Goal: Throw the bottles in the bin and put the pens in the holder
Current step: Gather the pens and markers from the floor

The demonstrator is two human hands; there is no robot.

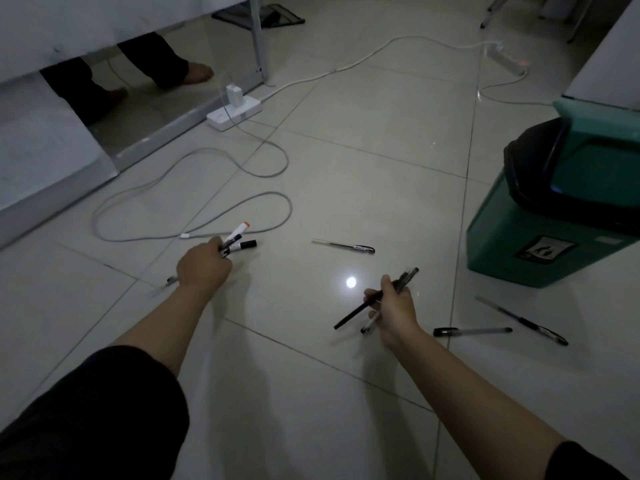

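Both hands full of pens, low over the floor [346,150].
Left hand [203,266] fingers closed on markers [239,241]; right hand [394,311] fingers closed on pens [377,299]; three loose pens [346,245] near the bin [512,233].

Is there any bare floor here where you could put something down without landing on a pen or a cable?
Yes: the near floor between the two forearms is bare. So is the stretch between the grey cable loop and the green bin, beyond the lone pen. It is crowded beside the bin, where two pens lie.

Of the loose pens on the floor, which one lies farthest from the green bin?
The thin clear pen with a black cap, lying alone between the two hands; the other two loose pens lie together just below the green swing-lid bin.
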